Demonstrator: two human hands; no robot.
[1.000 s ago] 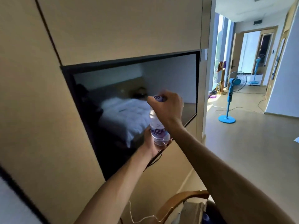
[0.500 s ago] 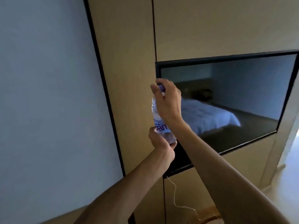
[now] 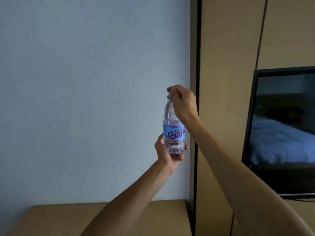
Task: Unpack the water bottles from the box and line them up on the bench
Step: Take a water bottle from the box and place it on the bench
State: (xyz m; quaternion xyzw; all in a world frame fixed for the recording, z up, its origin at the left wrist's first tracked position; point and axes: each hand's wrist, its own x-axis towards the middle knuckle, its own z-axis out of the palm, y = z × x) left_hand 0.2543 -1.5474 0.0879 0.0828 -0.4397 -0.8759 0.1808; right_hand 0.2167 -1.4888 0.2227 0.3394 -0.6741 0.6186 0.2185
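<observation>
A clear water bottle [image 3: 173, 132] with a light blue label is held upright in the air in front of the grey wall. My left hand [image 3: 166, 156] grips its base from below. My right hand [image 3: 183, 103] is curled over the cap and covers most of it. A wooden bench top [image 3: 56, 218] shows at the bottom left, below the bottle. No box is in view.
A grey wall [image 3: 85, 82] fills the left. Tan wooden panels [image 3: 226, 65] with a dark vertical gap stand to the right. A dark screen [image 3: 281, 130] is set in the panels at the far right and reflects a bed.
The view has swung left, from the screen and hallway to the grey wall and bench. Both hands keep the same hold on the bottle, now slightly higher against the wall.
</observation>
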